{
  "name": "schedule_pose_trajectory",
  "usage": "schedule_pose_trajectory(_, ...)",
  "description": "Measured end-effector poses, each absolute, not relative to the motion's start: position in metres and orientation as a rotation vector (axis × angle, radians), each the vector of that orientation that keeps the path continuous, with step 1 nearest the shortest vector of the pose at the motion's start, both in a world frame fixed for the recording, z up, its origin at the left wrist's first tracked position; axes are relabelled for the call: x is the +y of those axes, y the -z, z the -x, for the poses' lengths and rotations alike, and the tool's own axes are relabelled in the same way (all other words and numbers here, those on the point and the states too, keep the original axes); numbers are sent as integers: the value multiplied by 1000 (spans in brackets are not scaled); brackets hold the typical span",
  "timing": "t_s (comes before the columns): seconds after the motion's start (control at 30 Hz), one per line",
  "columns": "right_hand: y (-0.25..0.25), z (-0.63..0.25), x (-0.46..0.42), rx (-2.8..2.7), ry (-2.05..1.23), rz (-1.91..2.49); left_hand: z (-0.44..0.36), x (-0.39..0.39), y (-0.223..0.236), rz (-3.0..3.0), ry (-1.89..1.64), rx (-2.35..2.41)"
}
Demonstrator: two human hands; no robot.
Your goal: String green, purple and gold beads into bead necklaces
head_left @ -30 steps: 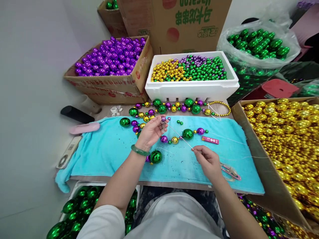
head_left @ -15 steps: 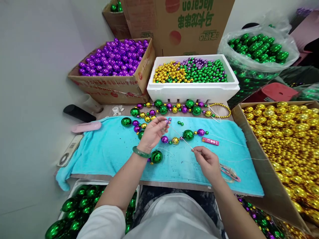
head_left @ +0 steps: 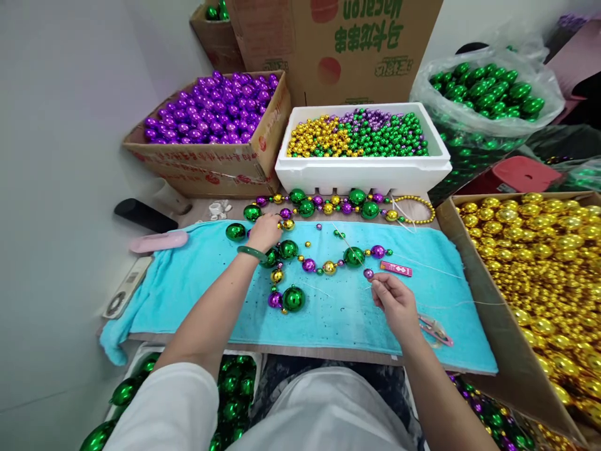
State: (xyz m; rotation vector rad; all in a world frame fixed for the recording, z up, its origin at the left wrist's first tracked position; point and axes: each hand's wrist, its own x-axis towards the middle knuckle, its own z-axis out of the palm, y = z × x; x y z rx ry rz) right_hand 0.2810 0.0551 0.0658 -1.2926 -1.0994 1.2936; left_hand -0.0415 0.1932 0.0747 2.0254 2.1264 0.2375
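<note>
My right hand pinches a long thin needle, which slants up and to the left over the towel. A small purple bead is on the needle, close to my fingertips. My left hand, with a green bangle at its wrist, reaches in among the beads at the towel's left. Its fingers are bent together, and whatever is at their tips is hidden. A bead strand with large green balls curves across the towel. A loose small purple bead and small green beads lie near the needle.
A finished-looking strand lies behind the blue towel. Beyond stand a white foam box of small beads and a carton of purple balls. A carton of gold balls flanks the right. Pink snips lie near my right hand.
My left hand has left the needle tip and moved left onto the beads. The purple bead has slid down the needle to my right hand.
</note>
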Motion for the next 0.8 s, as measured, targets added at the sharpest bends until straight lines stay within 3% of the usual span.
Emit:
schedule_pose_trajectory(0.2, -70, -282, 57, -1113, -1291, 1294, 44, 191, -79, -1948, -176, 2181)
schedule_pose_trajectory(0.33, -71, -282, 58, -1167, -1277, 1309, 31, 166, -99, -1780, -793, 2042)
schedule_pose_trajectory(0.47, -71, -274, 56, -1250, -1294, 1297, 4, 133, -116, -1011, -1267, 1327)
schedule_pose_trajectory(0.6, -72, -264, 52, -1321, -1299, 1286, -16, 118, -121, -483, -1341, 980)
schedule_pose_trajectory(0.8, -75, -262, 48, -1329, -1267, 1322, -23, 112, -120, -407, -1329, 920)
